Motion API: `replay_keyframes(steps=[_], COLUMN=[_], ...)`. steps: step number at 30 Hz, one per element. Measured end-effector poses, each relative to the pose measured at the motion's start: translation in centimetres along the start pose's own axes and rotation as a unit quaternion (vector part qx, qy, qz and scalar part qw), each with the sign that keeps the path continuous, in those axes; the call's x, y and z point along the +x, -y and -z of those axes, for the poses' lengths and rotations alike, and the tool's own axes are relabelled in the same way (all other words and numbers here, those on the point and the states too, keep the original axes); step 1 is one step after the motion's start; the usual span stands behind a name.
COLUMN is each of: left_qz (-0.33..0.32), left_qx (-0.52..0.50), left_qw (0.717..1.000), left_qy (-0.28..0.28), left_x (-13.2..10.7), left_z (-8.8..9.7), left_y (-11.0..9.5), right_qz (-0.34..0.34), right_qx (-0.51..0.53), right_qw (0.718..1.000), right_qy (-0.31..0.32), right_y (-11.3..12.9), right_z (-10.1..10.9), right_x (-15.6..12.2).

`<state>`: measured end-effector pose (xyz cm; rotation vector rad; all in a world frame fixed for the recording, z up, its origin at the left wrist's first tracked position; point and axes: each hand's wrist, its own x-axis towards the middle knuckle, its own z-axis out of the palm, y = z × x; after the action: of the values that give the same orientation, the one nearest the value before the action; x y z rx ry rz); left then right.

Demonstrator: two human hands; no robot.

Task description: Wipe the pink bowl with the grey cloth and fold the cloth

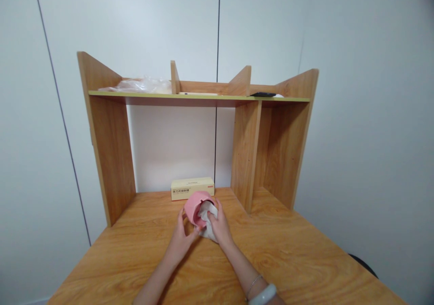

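A pink, rounded hollow container [194,204] is tilted over the desk with its opening facing me. My left hand [181,238] grips it from the left, thumb at the lower rim and fingers around the side. A white cloth or tissue [209,235] is bunched inside the opening and hangs out below it. My right hand [220,226] holds this cloth, with the thumb pressing it in the opening and fingers at the container's right side. The inside of the container is mostly hidden by the cloth and fingers.
A long cream box [193,190] with printed lettering lies behind the container on the wooden desk [291,260]. Around it stands a wooden shelf unit [246,156]. On its upper board are a clear plastic bag [144,85] and a flat dark item [263,94].
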<state>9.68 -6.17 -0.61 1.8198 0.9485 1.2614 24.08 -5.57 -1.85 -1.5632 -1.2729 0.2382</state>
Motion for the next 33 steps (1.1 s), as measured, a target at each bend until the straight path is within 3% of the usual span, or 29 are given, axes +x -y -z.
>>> replay_keyframes(steps=[3,5,10,13,16,20,22,27,33], left_qz=[0.011,0.021,0.007,0.002,0.001,0.002,0.008,0.034,0.001], left_qx=[-0.085,-0.093,0.041,0.091,0.109,0.124,0.138,0.169,0.192], left_qw=[0.996,0.995,0.999,0.996,0.994,0.992,0.990,0.985,0.981], left_qy=[0.022,0.014,-0.031,-0.013,-0.003,-0.008,-0.002,0.015,0.026], left_x=[-0.1,-0.1,0.0,0.0,0.0,0.0,0.0,0.0,-0.4], left_z=[0.0,0.3,1.3,1.5,1.4,1.3,1.4,1.4,1.4], left_y=[-0.4,-0.4,-0.5,-1.0,-1.3,-0.9,-0.7,-0.8,-2.2], right_qz=[0.000,-0.016,-0.055,0.006,0.062,0.015,0.015,0.100,0.035], right_qx=[0.084,0.050,-0.158,-0.223,-0.246,-0.287,-0.286,-0.264,-0.305], right_qw=[0.995,0.996,0.983,0.974,0.966,0.954,0.955,0.959,0.950], right_qy=[0.048,0.066,0.069,0.050,0.050,0.091,0.080,0.032,0.061], right_y=[-0.1,0.4,2.7,3.5,3.5,3.2,3.3,3.7,3.0], right_z=[-0.7,-0.7,1.1,2.4,2.6,1.9,1.8,2.2,2.4], right_x=[-0.2,-0.4,-0.7,-0.7,-0.7,-0.8,-0.8,-0.9,-0.5])
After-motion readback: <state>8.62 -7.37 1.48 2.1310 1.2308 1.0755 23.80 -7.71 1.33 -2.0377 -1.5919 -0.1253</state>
